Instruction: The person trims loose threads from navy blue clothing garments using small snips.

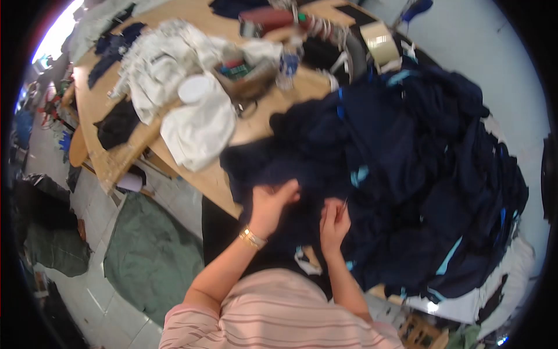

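Navy fabric garments (407, 151) with light-blue pieces lie in a big heap in front of me and to the right. My left hand (272, 208), with a gold-coloured band at the wrist, is at the near edge of the dark cloth. Its fingers are curled in on a navy garment (273, 163), thumb stretched toward the right. A short way to the right, my right hand (335, 225) is closed, fingertips pinched together over the same cloth. A thin dark pointed tool (346, 203) sticks up from its fingertips; its kind is too small to make out.
White cloth (200, 125) is piled on the wooden table (256, 119) beyond my left hand. A small open container (247, 78), a clear bottle (289, 65) and a tape roll (379, 43) stand farther back. Green fabric (154, 256) lies on the left floor.
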The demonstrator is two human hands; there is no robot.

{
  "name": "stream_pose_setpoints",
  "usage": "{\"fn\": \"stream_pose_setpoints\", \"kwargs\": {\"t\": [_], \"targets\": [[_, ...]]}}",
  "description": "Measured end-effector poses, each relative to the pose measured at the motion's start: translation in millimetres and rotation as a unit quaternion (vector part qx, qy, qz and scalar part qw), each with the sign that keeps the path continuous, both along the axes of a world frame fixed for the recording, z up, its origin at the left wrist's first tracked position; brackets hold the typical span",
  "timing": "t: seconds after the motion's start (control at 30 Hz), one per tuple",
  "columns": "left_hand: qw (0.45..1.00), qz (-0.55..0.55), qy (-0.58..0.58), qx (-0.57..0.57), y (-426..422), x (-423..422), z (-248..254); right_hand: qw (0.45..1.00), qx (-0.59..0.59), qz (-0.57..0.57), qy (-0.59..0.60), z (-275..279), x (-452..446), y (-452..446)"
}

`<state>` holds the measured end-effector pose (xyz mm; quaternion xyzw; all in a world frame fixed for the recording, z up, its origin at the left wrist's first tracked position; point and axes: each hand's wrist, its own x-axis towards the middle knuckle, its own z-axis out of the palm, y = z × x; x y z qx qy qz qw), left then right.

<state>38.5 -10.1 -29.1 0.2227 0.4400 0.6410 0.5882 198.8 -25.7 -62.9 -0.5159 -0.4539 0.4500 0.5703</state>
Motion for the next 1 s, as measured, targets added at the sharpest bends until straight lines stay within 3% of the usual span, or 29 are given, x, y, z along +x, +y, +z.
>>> {"fn": "stream_pose_setpoints", "kwargs": {"t": [0.03, 0.23, 0.43, 0.73, 0.83, 1.0], "targets": [[0.998, 0.013, -0.063, 0.016, -3.8, -0.7, 5.4, 0.999, -0.027, -0.007, 0.029, 16.9, -3.5, -1.8], [0.988, -0.044, -0.144, 0.041, -22.0, -6.7, 10.8, 0.987, 0.084, 0.032, -0.132, 57.8, -20.8, -2.2], [0.995, -0.038, -0.055, 0.068, -27.5, -7.8, 5.0, 0.971, 0.115, 0.062, -0.202, 70.9, -32.1, 3.9], [0.997, -0.030, 0.023, 0.074, -30.0, -3.1, 3.6, 0.967, 0.135, 0.052, -0.210, 59.9, -32.8, 8.6], [0.990, -0.026, 0.122, 0.063, -32.0, -2.0, 1.4, 0.962, 0.148, 0.047, -0.223, 58.7, -30.6, 7.4], [0.981, 0.034, 0.177, 0.077, -34.1, 10.5, 4.7, 0.938, 0.187, 0.031, -0.291, 66.2, -31.1, 1.5]]}}
